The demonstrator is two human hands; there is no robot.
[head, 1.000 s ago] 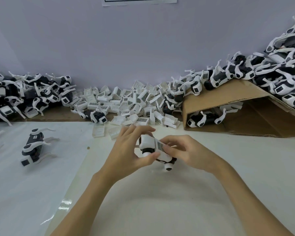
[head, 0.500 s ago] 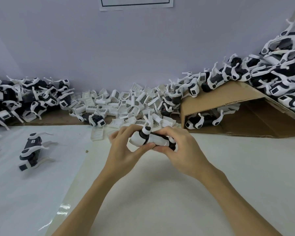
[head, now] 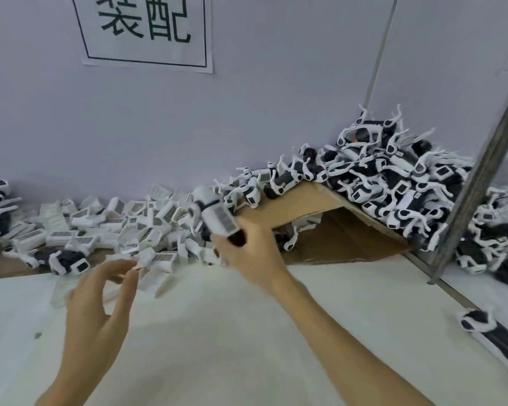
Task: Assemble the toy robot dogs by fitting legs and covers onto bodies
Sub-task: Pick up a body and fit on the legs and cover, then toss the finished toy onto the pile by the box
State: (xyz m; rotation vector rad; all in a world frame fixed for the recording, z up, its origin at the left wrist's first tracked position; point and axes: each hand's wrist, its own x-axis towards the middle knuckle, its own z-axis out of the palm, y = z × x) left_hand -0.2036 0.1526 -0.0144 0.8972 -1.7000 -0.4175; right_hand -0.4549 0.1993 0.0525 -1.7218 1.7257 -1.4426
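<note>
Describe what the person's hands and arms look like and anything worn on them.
Both are bare: the left hand and right hand wear no gloves, rings or watch that show, and both forearms are uncovered to the frame's lower edge, with no sleeve in view. The fingers are slim, the nails short.

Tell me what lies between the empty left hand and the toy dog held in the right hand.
Head view: loose white covers on the table edge lie between the left hand and the toy dog gripped by the right hand.

Lilac wall (head: pixel 276 98), posted sign (head: pixel 147 30)
</note>
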